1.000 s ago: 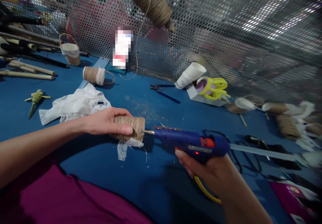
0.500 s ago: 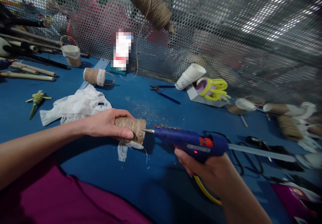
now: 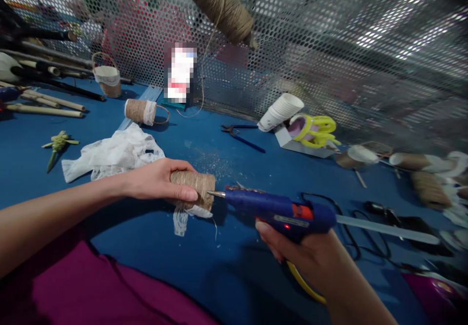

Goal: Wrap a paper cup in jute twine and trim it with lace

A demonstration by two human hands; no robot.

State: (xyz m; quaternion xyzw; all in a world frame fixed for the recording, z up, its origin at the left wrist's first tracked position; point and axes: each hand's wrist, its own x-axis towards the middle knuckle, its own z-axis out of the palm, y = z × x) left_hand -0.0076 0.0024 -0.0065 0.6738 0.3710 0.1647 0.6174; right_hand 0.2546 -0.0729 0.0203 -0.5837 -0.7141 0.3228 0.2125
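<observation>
My left hand [image 3: 157, 181] is wrapped round a twine-covered cup [image 3: 197, 187] lying on its side just above the blue table [image 3: 204, 261]. A strip of white lace [image 3: 181, 218] hangs from under the cup. My right hand [image 3: 307, 254] grips a blue hot glue gun [image 3: 281, 210] with a red light on its body. Its metal nozzle points left and almost touches the cup's rim. A clear glue stick [image 3: 387, 228] sticks out of the gun's back.
Crumpled white lace [image 3: 113, 154] lies left of the cup. Two finished twine baskets [image 3: 141, 110] [image 3: 107, 76], bamboo sticks [image 3: 44, 103], pliers [image 3: 241, 135], stacked white cups [image 3: 280, 110] and yellow scissors [image 3: 316, 130] sit farther back. A twine spool [image 3: 223, 6] hangs on the perforated metal wall.
Hands, cup and glue gun have kept nearly the same pose. The whole view has shifted slightly right and down as my head moved.
</observation>
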